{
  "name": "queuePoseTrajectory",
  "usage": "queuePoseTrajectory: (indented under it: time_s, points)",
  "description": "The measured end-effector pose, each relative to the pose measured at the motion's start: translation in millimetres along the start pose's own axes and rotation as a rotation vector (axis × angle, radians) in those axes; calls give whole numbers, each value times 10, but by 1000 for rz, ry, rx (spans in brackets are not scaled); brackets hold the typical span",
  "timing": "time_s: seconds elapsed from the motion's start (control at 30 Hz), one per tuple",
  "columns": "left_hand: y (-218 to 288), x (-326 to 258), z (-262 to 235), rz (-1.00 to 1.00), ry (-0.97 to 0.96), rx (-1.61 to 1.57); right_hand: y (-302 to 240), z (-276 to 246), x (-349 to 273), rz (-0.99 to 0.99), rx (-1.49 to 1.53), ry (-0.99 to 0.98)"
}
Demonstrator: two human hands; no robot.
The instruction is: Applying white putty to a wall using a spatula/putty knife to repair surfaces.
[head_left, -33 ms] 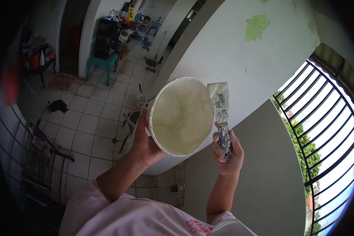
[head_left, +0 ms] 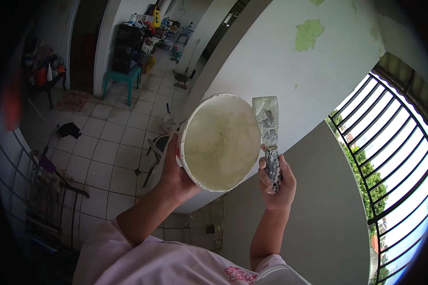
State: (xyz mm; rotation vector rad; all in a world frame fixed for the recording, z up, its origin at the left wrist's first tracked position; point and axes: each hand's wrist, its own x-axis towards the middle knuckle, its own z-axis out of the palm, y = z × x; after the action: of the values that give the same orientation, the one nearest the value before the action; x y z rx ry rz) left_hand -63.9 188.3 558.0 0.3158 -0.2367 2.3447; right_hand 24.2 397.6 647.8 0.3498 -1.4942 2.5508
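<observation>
My left hand (head_left: 176, 173) is closed on the left side of a round white bucket (head_left: 189, 176), tipped so that its inside faces me. Pale greenish-white residue coats the bucket's bottom and walls. In my right hand (head_left: 281, 190) is a putty knife (head_left: 269, 121), held upright by its dark, spattered handle. Grey-white paste is smeared over its wide metal blade. The blade stands just right of the bucket's rim, with a narrow gap between them. Some white residue marks my right fingers.
A white wall (head_left: 271, 61) with a peeled green patch (head_left: 309, 34) rises ahead. Barred railing (head_left: 390, 152) lies to the right. On the tiled floor (head_left: 114, 161) stand a chair (head_left: 154, 149), a small tub (head_left: 169, 124) and a teal stool (head_left: 121, 78) bearing a black drawer unit (head_left: 127, 47).
The putty knife has moved slightly right, away from the bucket's rim. The bucket sits a touch lower in view; both grips look the same.
</observation>
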Motion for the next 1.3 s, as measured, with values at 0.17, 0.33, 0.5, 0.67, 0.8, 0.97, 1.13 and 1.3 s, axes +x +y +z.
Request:
queuePoseTrajectory:
  time_s: [0.17, 0.33, 0.5, 0.67, 0.8, 0.97, 1.13, 1.3]
  points:
    - [-57, -112, 218, 28, 43, 202, -422, 230, 633, -471, -367, 5]
    - [-74, -132, 232, 76, 61, 222, -948, 223, 1628, -1262, -1185, 212]
    - [-171, -147, 219, 169, 79, 184, -918, 125, 1925, -1389, -1558, 299]
    - [-202, -217, 104, 233, 47, 152, -410, -212, 1723, -1286, -1556, 310]
    - [-290, -182, 165, 284, 85, 138, -650, -80, 1619, -1424, -1466, 283]
    - [-345, -221, 104, 280, 37, 148, -954, 497, 1957, -1225, -1436, 342]
    - [-403, -222, 71, 309, 64, 131, -394, 303, 1954, -1129, -1497, 361]
    - [-361, -256, -66, 325, 110, 198, -101, 45, 1649, -894, -1489, 352]
